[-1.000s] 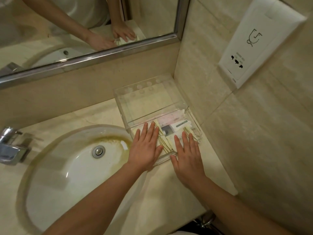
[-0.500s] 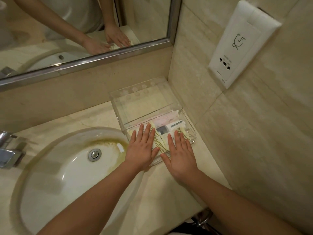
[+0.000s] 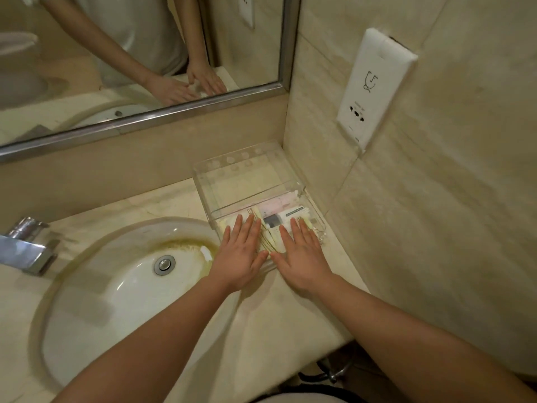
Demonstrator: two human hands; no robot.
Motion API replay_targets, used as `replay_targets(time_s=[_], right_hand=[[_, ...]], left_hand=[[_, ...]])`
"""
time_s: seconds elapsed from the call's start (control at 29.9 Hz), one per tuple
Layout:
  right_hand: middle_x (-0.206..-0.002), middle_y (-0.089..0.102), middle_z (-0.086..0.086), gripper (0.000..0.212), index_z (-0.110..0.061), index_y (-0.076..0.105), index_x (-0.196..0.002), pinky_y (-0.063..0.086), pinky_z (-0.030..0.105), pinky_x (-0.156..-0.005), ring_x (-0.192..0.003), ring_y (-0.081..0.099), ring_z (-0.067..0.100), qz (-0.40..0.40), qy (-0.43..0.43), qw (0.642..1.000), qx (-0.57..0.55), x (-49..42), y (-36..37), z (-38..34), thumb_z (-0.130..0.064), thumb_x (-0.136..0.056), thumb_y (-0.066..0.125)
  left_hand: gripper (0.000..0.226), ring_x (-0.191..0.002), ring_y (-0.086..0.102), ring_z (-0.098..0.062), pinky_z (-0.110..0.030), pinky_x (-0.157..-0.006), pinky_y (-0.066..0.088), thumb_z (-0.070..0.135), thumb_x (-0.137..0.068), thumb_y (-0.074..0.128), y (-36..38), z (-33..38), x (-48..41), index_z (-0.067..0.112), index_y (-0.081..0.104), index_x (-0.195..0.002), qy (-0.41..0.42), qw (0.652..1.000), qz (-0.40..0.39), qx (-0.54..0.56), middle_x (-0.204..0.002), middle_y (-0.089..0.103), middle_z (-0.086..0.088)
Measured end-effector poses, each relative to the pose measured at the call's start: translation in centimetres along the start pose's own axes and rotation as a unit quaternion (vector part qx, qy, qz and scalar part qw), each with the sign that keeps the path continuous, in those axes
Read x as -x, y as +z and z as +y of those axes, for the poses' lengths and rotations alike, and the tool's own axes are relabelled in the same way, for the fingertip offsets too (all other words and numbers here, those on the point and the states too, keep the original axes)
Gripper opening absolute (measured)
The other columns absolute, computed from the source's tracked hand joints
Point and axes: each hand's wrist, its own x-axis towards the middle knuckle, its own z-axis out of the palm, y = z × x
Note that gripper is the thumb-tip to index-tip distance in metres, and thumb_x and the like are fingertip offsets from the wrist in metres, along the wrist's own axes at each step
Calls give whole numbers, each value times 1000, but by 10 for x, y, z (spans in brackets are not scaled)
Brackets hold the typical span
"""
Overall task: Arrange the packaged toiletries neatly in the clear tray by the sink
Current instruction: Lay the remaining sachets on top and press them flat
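Observation:
A clear plastic tray [image 3: 250,175] stands in the counter's back right corner beside the sink. Flat packaged toiletries [image 3: 280,212] lie in its front half: pale yellow packets with gold lines, a pink one and a white one with a dark patch. My left hand [image 3: 241,251] rests flat, fingers spread, on the left packets at the tray's front. My right hand [image 3: 302,253] lies flat on the right packets, its heel over the tray's front edge. The hands cover most of the packets. Neither hand grips anything.
An oval white sink [image 3: 125,286] with a metal drain [image 3: 164,264] lies left of the tray. A chrome tap [image 3: 26,248] sits at the far left. A framed mirror [image 3: 139,68] hangs behind; a white wall panel [image 3: 374,88] is on the right wall.
Both hands stay flat on the packets and have drawn a little closer together. The camera view has shifted slightly.

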Motion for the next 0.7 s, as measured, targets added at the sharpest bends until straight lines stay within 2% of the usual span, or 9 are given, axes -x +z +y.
replay_targets(time_s=[0.07,0.2,0.3,0.43,0.53,0.6,0.7], right_hand=[[-164,1,7,71,-22,11,-155,-2,40,-121,-150,-12,21,37,-20,999,-8,7,-2,-9,-59,-96,20],[-164,9,6,70,-20,12,-155,6,40,-122,-150,-5,20,27,-56,997,-49,12,3,-34,-56,-96,21],[-163,10,8,69,-17,13,-155,7,40,-122,-151,-4,21,19,-89,995,-49,12,9,-56,-54,-97,24],[-163,15,5,69,-16,16,-155,7,37,-122,-151,0,20,15,-121,991,-60,14,18,-97,-55,-98,22],[-161,22,5,75,-14,23,-153,10,34,-120,-150,7,21,18,-158,986,-60,10,30,-137,-58,-92,17],[-160,24,6,69,-13,24,-152,12,33,-119,-150,11,23,0,-175,983,-58,11,43,-170,-52,-96,26],[-160,24,5,61,-14,23,-153,13,33,-118,-150,12,22,-27,-200,977,-68,18,66,-224,-43,-100,36]], left_hand=[[76,-147,-18,-20,-44,-121,-4,60,-91,12,0,4,8,19,0,-155,-23,999,12,23,-163,-6,-1],[82,-150,-9,-21,-44,-121,3,62,-87,8,-8,-1,25,16,7,-155,-88,993,57,57,-164,2,-2],[75,-150,0,-24,-43,-121,10,56,-93,21,-17,-16,49,13,15,-154,-131,982,107,88,-163,12,-4],[60,-150,9,-24,-38,-120,13,33,-99,42,-34,-51,89,12,24,-152,-203,955,175,127,-160,24,-6],[53,-143,27,-27,-35,-115,23,19,-95,47,-48,-99,132,8,37,-146,-300,909,241,163,-151,38,-11],[48,-132,40,-30,-36,-108,32,11,-91,49,-57,-140,174,6,45,-139,-385,861,278,181,-141,48,-14],[44,-121,48,-35,-37,-99,38,6,-87,51,-69,-205,240,5,52,-131,-489,801,297,177,-128,55,-19]])
